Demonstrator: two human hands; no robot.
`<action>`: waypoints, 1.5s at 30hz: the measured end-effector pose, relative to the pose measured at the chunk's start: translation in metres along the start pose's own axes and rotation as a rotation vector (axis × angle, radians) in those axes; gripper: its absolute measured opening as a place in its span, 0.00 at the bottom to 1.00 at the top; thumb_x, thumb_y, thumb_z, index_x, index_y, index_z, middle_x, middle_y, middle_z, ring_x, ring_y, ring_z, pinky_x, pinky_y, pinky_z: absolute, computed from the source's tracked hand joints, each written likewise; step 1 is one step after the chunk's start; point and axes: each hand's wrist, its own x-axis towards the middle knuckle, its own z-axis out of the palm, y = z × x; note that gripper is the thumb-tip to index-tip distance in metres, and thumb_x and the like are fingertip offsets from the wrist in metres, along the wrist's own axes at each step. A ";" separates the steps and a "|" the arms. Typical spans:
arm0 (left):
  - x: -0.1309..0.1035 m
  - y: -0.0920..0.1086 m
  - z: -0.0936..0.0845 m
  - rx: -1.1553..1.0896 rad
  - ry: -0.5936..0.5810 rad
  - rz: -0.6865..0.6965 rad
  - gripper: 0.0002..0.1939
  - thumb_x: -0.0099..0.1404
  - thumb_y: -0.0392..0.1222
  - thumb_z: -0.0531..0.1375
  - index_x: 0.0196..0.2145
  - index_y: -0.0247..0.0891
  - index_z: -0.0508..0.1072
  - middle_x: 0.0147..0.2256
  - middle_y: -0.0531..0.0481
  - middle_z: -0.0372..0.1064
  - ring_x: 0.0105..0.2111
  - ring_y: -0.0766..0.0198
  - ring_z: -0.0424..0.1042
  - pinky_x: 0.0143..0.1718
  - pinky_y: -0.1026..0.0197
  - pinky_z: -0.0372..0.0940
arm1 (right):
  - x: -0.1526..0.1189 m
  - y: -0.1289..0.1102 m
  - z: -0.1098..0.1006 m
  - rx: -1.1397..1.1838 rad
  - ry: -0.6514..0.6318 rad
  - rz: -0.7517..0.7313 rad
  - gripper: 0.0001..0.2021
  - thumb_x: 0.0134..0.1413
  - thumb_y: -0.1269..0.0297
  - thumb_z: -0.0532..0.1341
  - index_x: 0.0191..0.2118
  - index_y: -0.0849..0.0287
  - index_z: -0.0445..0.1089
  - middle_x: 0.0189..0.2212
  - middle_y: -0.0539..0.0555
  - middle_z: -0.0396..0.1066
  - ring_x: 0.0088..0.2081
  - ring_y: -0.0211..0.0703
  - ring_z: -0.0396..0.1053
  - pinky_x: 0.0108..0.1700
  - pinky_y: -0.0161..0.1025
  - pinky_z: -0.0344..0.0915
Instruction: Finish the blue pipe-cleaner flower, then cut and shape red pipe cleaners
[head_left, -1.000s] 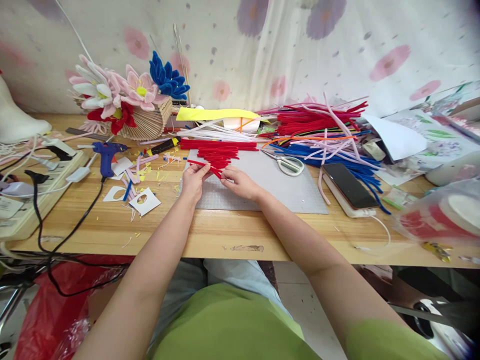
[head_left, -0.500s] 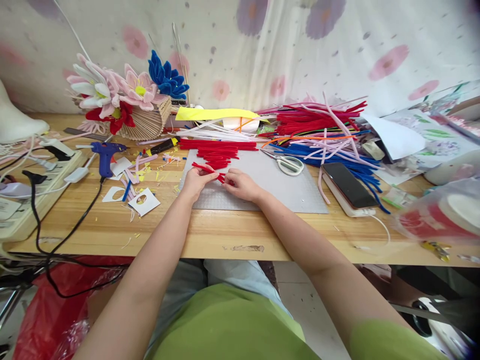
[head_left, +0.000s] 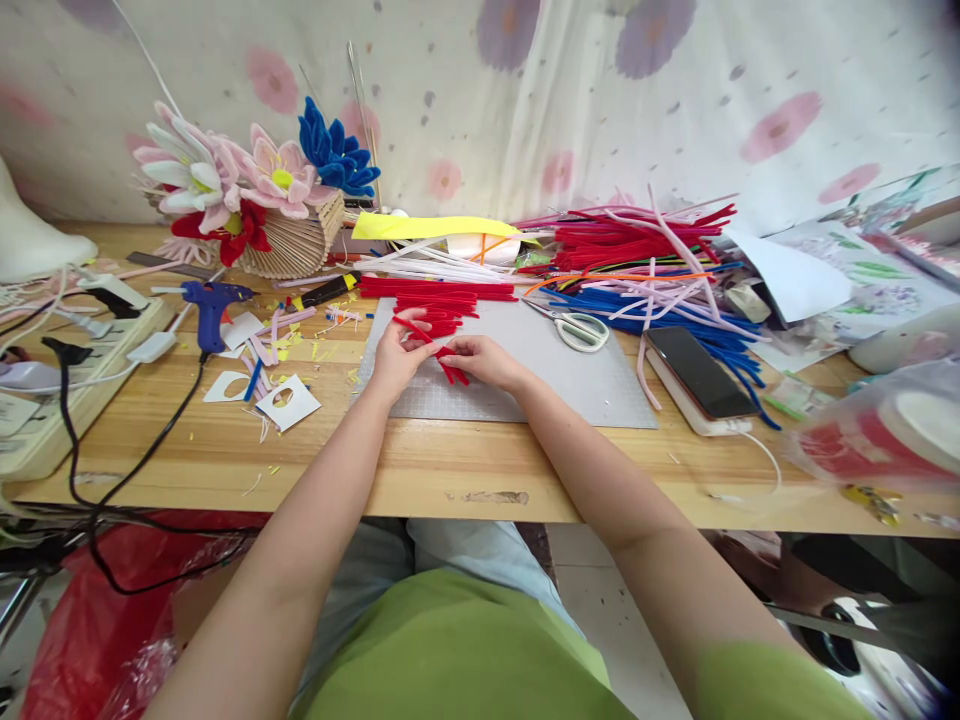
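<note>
Short red pipe cleaners (head_left: 454, 374) are held between my two hands over the left part of the grey cutting mat (head_left: 517, 375). My left hand (head_left: 403, 358) pinches them from the left, its fingers curved round them. From the right, my right hand (head_left: 484, 360) grips them with thumb and fingertips. Their lower ends stick out below the fingers. Just beyond my hands lies a stack of cut red pieces (head_left: 442, 300), with longer red stems (head_left: 487, 291) behind it. White-handled scissors (head_left: 581, 331) rest on the mat to the right.
A blue glue gun (head_left: 211, 312), paper scraps (head_left: 290, 403) and a power strip (head_left: 82, 375) lie left. Fuzzy flowers (head_left: 281, 180) stand behind. At right are red stems (head_left: 637, 240), blue stems (head_left: 701, 335), a phone (head_left: 701, 370) and a bagged cup (head_left: 885, 430).
My left hand has opened out slightly and the red pieces have turned, so their ends now point down toward me below the fingers. My right hand has flattened somewhat above them.
</note>
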 end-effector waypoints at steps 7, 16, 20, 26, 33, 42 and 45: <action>-0.003 -0.012 0.011 -0.118 0.154 -0.182 0.32 0.43 0.42 0.71 0.47 0.42 0.68 0.40 0.47 0.73 0.33 0.64 0.75 0.36 0.62 0.68 | -0.001 -0.001 -0.001 0.301 0.221 0.112 0.19 0.32 0.53 0.70 0.26 0.60 0.65 0.18 0.45 0.67 0.19 0.30 0.61 0.22 0.30 0.57; -0.007 -0.006 0.018 -0.210 0.026 -0.356 0.12 0.49 0.46 0.67 0.25 0.34 0.74 0.26 0.48 0.74 0.32 0.60 0.76 0.34 0.61 0.69 | 0.003 0.000 0.011 0.181 0.117 0.088 0.18 0.37 0.50 0.68 0.23 0.61 0.69 0.17 0.46 0.67 0.19 0.30 0.60 0.23 0.30 0.58; -0.002 0.000 0.014 -0.308 0.095 -0.369 0.11 0.55 0.45 0.65 0.25 0.34 0.70 0.27 0.47 0.75 0.37 0.59 0.76 0.38 0.59 0.70 | -0.001 -0.005 0.007 0.051 -0.030 0.087 0.20 0.39 0.46 0.66 0.22 0.62 0.70 0.18 0.49 0.68 0.22 0.32 0.63 0.26 0.32 0.61; -0.003 0.005 0.013 -0.219 0.002 -0.393 0.12 0.55 0.46 0.65 0.27 0.33 0.70 0.26 0.48 0.74 0.31 0.61 0.76 0.35 0.59 0.72 | -0.002 -0.011 -0.008 0.146 0.282 0.068 0.19 0.38 0.48 0.67 0.28 0.61 0.70 0.23 0.47 0.67 0.25 0.31 0.63 0.26 0.29 0.58; -0.010 0.000 0.016 -0.118 -0.135 -0.419 0.13 0.52 0.46 0.67 0.26 0.32 0.72 0.22 0.49 0.72 0.19 0.68 0.71 0.26 0.62 0.69 | 0.007 -0.007 -0.005 0.375 0.146 0.128 0.19 0.34 0.52 0.70 0.26 0.61 0.66 0.19 0.46 0.64 0.22 0.30 0.60 0.23 0.30 0.54; -0.001 0.002 0.016 -0.157 -0.194 -0.483 0.13 0.44 0.42 0.70 0.27 0.33 0.75 0.28 0.46 0.76 0.21 0.69 0.70 0.25 0.64 0.68 | 0.019 0.001 -0.013 0.412 0.201 0.121 0.16 0.33 0.59 0.69 0.27 0.60 0.65 0.19 0.46 0.66 0.20 0.30 0.61 0.22 0.31 0.55; 0.005 -0.004 0.015 -0.098 -0.166 -0.415 0.12 0.44 0.42 0.70 0.24 0.33 0.74 0.23 0.50 0.74 0.18 0.70 0.69 0.22 0.66 0.66 | 0.028 0.004 -0.009 0.388 0.269 0.098 0.14 0.33 0.61 0.67 0.26 0.59 0.63 0.18 0.45 0.64 0.19 0.29 0.58 0.21 0.30 0.54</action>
